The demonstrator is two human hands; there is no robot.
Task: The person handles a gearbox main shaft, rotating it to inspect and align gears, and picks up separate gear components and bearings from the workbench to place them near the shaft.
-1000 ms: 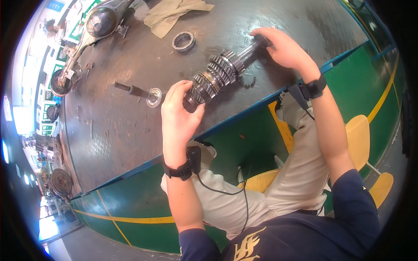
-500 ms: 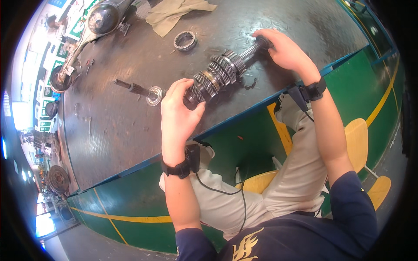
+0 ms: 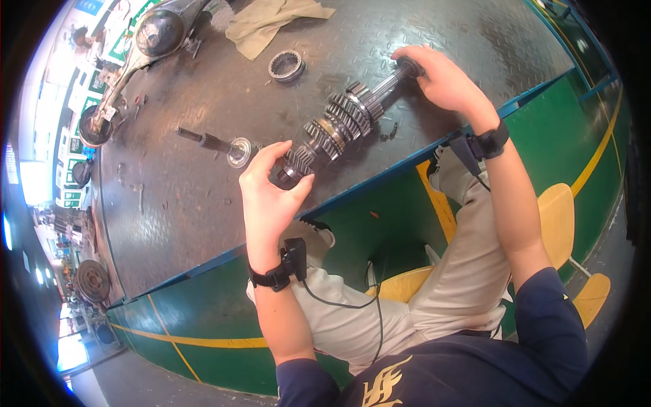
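Note:
A long gear shaft (image 3: 388,84) with several stacked toothed gears (image 3: 347,115) lies slanted over the dark metal bench, near its front edge. My right hand (image 3: 449,83) is closed around the shaft's far right end. At its near left end, my left hand (image 3: 268,193) grips a helical gear (image 3: 297,163) between thumb and fingers. A gap with a narrow part of the shaft showing separates this gear from the rest of the stack. Left of my left hand, a shorter splined shaft (image 3: 210,141) with a bright round end (image 3: 239,152) rests on the bench.
Beyond the gears sit a toothed ring (image 3: 286,66) and a tan cloth (image 3: 268,26). A small dark chain-like piece (image 3: 388,132) lies beside the shaft. At the far left stands a large axle housing (image 3: 159,32). The bench's blue edge (image 3: 380,175) runs before my knees.
My left hand has moved down and left with the helical gear, opening a gap between it and the other gears. My right hand has stayed on the shaft's end.

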